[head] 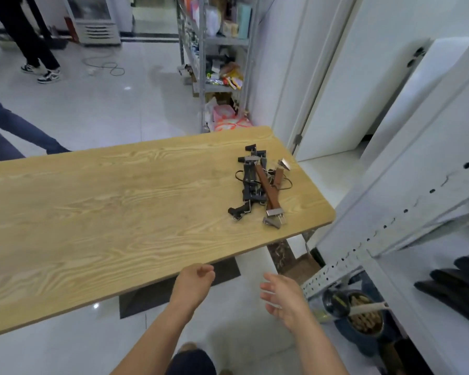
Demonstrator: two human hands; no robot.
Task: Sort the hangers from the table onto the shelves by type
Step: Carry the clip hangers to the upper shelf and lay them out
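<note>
A tangled pile of clip hangers lies near the right end of the wooden table [106, 212]: black ones [248, 185] on the left of the pile, brown wooden ones [267, 189] with metal clips on the right. My left hand [195, 280] hovers at the table's near edge, fingers loosely curled, holding nothing. My right hand [282, 296] is off the table over the floor, fingers spread and empty. Black hangers [458, 288] lie on the white shelf [363, 255] at the right.
A metal shelf unit [217, 63] full of goods stands beyond the table's far end. Two people's legs [35, 50] are at the left on the tiled floor. Lower right, under the white shelf, sit a container and a dark bucket [363, 320].
</note>
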